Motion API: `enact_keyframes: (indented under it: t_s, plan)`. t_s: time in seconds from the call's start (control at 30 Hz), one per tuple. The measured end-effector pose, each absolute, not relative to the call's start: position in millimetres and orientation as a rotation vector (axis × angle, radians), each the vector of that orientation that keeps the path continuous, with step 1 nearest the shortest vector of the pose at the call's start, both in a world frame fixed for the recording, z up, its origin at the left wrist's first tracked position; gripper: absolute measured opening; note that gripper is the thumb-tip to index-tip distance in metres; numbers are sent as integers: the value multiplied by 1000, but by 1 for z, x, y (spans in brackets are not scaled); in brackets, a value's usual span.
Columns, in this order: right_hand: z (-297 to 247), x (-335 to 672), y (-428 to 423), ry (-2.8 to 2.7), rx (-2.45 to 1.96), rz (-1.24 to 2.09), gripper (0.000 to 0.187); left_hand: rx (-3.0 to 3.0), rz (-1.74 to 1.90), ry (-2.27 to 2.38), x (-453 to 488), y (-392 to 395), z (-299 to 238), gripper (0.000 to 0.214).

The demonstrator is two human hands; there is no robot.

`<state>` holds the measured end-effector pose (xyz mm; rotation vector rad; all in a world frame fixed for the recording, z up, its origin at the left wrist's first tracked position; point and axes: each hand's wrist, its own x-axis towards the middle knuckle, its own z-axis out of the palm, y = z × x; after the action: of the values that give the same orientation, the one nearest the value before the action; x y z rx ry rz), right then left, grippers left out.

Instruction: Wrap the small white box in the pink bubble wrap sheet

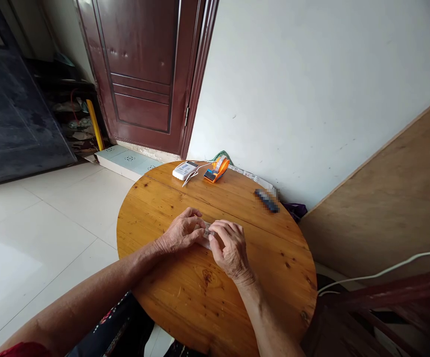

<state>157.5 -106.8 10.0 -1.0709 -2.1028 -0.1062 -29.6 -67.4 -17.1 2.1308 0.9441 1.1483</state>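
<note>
Head cam: L hand (183, 232) and R hand (230, 246) are pinching a small pale item (208, 234) btwn their curled fingertips, resting on the round table (200, 302). Orange tape dispenser (217, 169) and white device (184, 170) are sitting well beyond the fingers.

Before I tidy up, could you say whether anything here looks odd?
Nothing spilled or broken. A dark bar lies by the table's far rim, papers poke out behind it, and the left hand and right hand pinch a small clear piece.
</note>
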Motion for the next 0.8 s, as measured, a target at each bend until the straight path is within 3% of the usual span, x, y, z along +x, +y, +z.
enact_keyframes:
  t_s: [0.6,0.8]
  plan:
    - [6,165,-103,-1996,-1094,-104,22,2130,1256,925,-34,-73,-9,20]
    - [5,164,-104,-2039,-1074,-66,17,2150,1238,936,-31,-72,-13,14]
